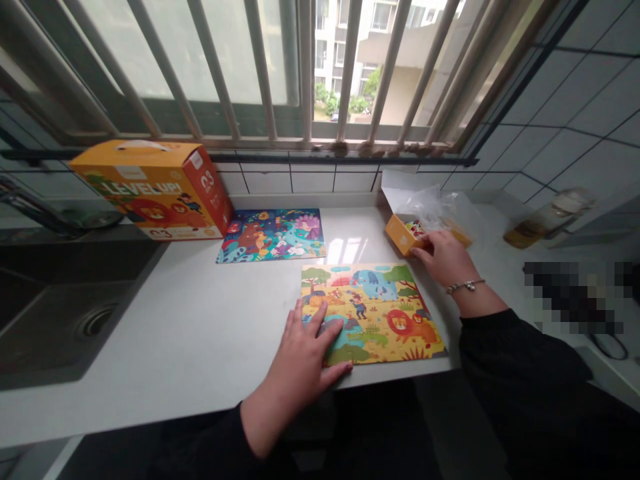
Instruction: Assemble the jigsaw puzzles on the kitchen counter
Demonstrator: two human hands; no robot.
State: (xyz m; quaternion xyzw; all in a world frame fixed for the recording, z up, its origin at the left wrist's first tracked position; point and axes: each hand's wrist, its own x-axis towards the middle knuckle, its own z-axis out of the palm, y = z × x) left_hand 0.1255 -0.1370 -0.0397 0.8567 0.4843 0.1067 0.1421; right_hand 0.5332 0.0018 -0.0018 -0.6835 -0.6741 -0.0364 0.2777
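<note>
My left hand (303,357) lies with its fingers spread on the left side of a yellow jigsaw puzzle (373,333) showing a savanna with lions, an elephant and a crocodile. My right hand (443,257), with a bracelet at the wrist, pinches the front edge of a small orange box (397,235). That box has its white lid (400,190) raised, and colourful pieces plus a clear plastic bag (440,207) show in it. A second, dark blue puzzle (275,235) with animals rests further back on the white counter (200,320).
A large orange carton (155,190) with a handle stands at the back left, beside a dark sink (50,313). On the right are a glass jar (543,220) holding something amber and a blurred-out dark object (570,297). A barred window (305,73) rises behind the counter.
</note>
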